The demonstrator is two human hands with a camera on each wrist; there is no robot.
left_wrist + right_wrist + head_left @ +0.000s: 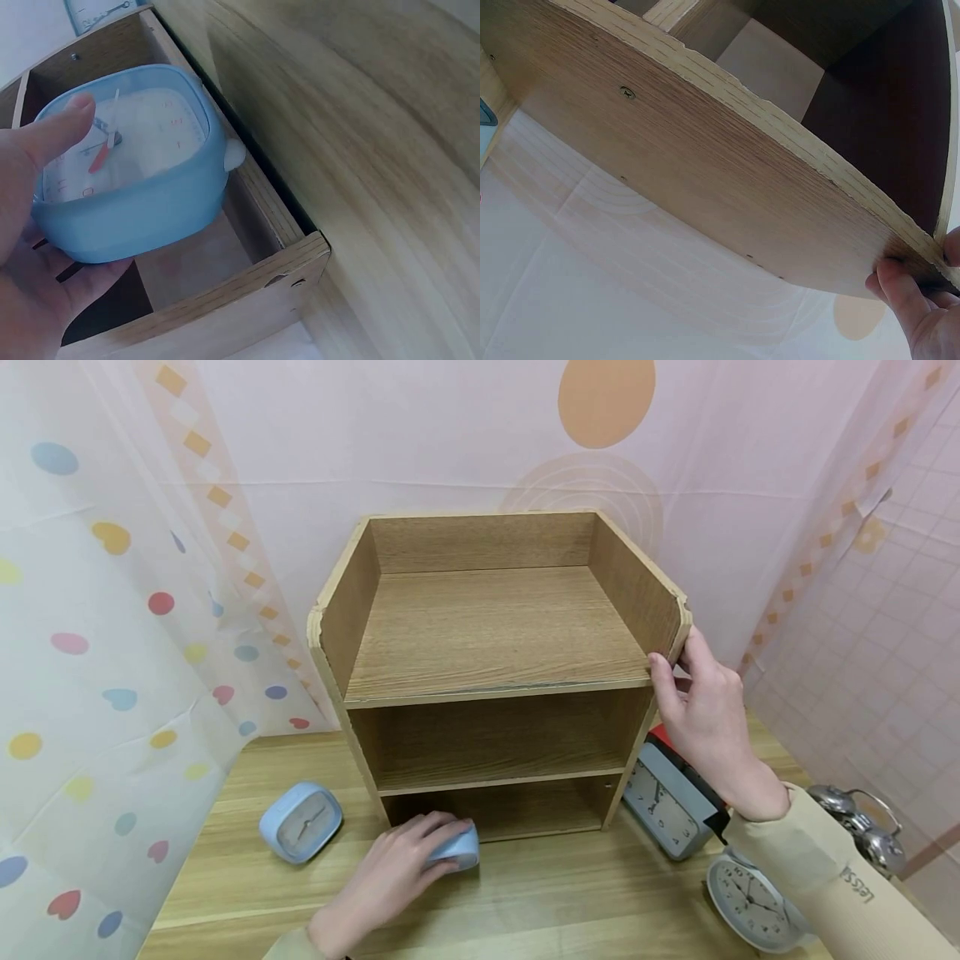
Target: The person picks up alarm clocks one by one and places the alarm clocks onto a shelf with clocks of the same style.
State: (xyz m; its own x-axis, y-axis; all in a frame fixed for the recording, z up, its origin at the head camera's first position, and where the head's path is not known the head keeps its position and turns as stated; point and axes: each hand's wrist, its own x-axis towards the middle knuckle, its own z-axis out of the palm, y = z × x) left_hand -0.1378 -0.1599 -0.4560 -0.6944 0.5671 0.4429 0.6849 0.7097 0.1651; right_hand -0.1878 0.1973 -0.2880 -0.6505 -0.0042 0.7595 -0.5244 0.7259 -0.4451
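My left hand (393, 868) holds a light blue alarm clock (459, 850) low at the front of the wooden shelf unit (487, 627), by the bottom compartment's opening. In the left wrist view the thumb lies over the face of the clock (139, 217) and the other fingers are beneath it. Up at the unit's right side panel, my right hand (708, 718) pinches the front edge between thumb and fingers. The right wrist view shows fingers (904, 292) against that panel's outer face (675, 157).
A second light blue clock (300, 822) stands left of the unit on the wooden table (547, 902). To the right are a grey rectangular clock (663, 802), a red and black object (678, 760), a white round clock (753, 902) and a silver twin-bell clock (862, 827). Patterned curtains (450, 435) hang behind.
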